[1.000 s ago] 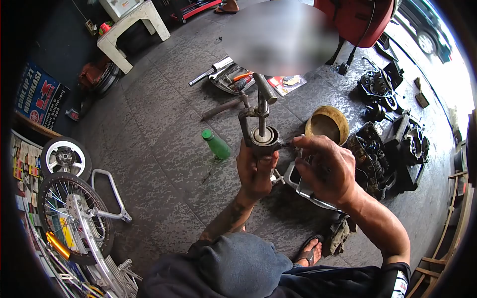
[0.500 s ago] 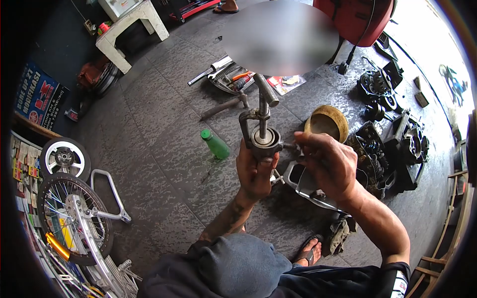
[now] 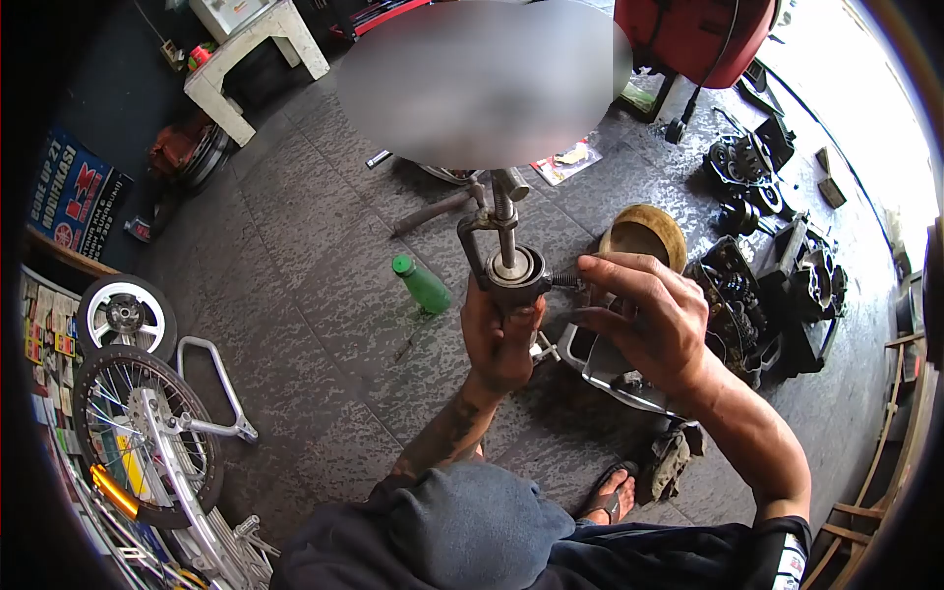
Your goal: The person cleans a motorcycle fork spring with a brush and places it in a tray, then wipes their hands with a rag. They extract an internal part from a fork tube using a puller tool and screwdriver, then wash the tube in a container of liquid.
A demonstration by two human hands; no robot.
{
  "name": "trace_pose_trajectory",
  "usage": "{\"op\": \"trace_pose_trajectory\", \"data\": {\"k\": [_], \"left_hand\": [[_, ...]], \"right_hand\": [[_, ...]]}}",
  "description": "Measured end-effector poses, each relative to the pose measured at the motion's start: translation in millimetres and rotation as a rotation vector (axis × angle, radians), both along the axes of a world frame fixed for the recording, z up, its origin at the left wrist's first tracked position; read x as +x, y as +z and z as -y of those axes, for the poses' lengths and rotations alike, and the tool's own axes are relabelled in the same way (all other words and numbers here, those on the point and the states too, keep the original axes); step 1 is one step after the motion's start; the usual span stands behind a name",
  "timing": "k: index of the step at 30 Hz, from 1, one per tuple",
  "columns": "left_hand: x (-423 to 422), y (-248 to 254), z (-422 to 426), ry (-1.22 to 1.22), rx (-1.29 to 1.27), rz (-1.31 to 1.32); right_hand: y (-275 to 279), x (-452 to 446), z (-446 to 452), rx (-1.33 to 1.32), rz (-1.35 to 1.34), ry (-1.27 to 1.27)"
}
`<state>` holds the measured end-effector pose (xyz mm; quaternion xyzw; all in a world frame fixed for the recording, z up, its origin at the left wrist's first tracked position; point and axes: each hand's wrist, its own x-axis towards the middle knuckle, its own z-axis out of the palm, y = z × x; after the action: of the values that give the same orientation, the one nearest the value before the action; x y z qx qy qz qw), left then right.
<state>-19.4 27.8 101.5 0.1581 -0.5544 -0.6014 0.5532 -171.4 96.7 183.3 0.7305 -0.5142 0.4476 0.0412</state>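
Note:
My left hand (image 3: 501,344) is wrapped around the underside of a metal screw-type puller (image 3: 516,280), which stands upright before me. The puller has a round ring body, a curved arm on its left and a threaded rod rising to a crossbar. A threaded bolt (image 3: 563,281) sticks out of the ring's right side. Beside the bolt's outer end is my right hand (image 3: 654,320), its forefinger stretched out and its thumb apart below. I cannot tell whether a fingertip touches the bolt.
A green bottle (image 3: 423,285) and a hammer (image 3: 433,212) are on the tiled floor. To the right are a round yellowish bowl (image 3: 669,231) and dark engine parts (image 3: 733,305). Wheels (image 3: 128,315) lie at left. A blurred patch covers the area ahead.
The fingers of my right hand have spread from a curled pose near the bolt. The puller has shifted slightly left, and the blurred patch has moved left over the tools.

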Motion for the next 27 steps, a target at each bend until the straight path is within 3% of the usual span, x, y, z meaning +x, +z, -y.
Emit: {"op": "trace_pose_trajectory", "data": {"k": [4, 11, 16, 17, 19, 23, 26, 27], "left_hand": [[1, 1, 1, -0.031, 0.003, -0.014], [-4, -2, 1, -0.076, 0.023, -0.147], [-6, -4, 9, 0.021, 0.017, 0.029], [-4, -1, 15, 0.039, -0.078, 0.115], [-1, -18, 21, 0.009, 0.003, 0.104], [-10, -19, 26, 0.079, 0.220, -0.017], [-15, -12, 41, 0.040, 0.165, 0.011], [-17, -13, 49, -0.082, 0.043, -0.014]], "right_hand": [[12, -10, 8, -0.077, -0.123, 0.078], [0, -20, 13, -0.140, -0.096, 0.148], [-11, -28, 29, -0.235, -0.065, 0.181], [-9, -31, 30, -0.181, -0.121, 0.174], [-10, -42, 35, -0.071, -0.259, 0.204], [-22, -45, 60, -0.250, -0.384, 0.249], [-16, -48, 74, -0.357, -0.425, 0.214], [-12, -51, 80, -0.388, -0.415, 0.260]]}}
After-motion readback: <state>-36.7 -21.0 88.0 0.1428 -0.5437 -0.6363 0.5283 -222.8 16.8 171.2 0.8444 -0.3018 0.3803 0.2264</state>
